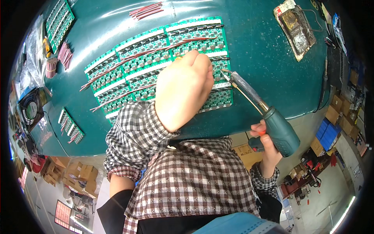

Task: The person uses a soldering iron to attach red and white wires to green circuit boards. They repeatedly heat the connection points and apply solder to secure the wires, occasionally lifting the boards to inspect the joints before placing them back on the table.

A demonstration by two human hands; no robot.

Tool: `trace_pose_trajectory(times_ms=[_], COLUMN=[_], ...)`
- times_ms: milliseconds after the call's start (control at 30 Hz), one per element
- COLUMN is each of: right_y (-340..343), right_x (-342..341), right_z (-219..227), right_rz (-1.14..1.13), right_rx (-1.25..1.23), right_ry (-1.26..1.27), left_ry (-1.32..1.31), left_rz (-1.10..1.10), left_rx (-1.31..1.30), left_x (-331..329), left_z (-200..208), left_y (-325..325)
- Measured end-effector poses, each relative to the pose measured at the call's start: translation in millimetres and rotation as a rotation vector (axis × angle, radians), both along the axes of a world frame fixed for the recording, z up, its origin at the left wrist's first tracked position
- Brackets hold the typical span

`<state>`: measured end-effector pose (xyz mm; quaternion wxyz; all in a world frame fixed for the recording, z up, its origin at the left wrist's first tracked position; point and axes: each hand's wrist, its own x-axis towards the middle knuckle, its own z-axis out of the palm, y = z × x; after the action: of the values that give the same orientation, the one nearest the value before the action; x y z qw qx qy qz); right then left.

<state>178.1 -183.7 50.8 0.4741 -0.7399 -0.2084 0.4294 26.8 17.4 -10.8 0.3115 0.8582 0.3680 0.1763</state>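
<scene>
Rows of green circuit boards [146, 58] lie joined together on the table, with white strips and black parts along them. Thin red and black wires [128, 59] run across the boards. My left hand [183, 89] rests over the middle of the boards, its fingers curled closed; what they hold, if anything, is hidden under the hand. My right hand [270, 152] grips a dark green soldering gun [282, 132] by its handle, a finger at the red trigger. The gun's metal tip and thin feed tube reach the boards just right of my left hand.
Loose red wires [146, 11] lie at the table's far edge. A grimy solder-cleaning tray [298, 31] sits far right. At the left are another board panel [60, 25], wire bundles [65, 55], a small board piece [71, 126] and a black fan [33, 109]. The green table [265, 50] curves around.
</scene>
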Motion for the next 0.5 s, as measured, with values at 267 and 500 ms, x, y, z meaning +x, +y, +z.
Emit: trace_pose_trajectory(times_ms=[267,500], right_y=[0.6,-1.5], right_x=[0.9,0.3], right_z=[-0.8,0.3], right_rz=[0.024,0.033], right_rx=[0.012,-0.009], right_ry=[-0.003,0.011], left_ry=[-0.08,-0.061], left_rz=[0.024,0.045], left_rx=[-0.102,-0.088], left_x=[-0.6,1.5], left_z=[-0.8,-1.1], left_y=[0.0,-1.3])
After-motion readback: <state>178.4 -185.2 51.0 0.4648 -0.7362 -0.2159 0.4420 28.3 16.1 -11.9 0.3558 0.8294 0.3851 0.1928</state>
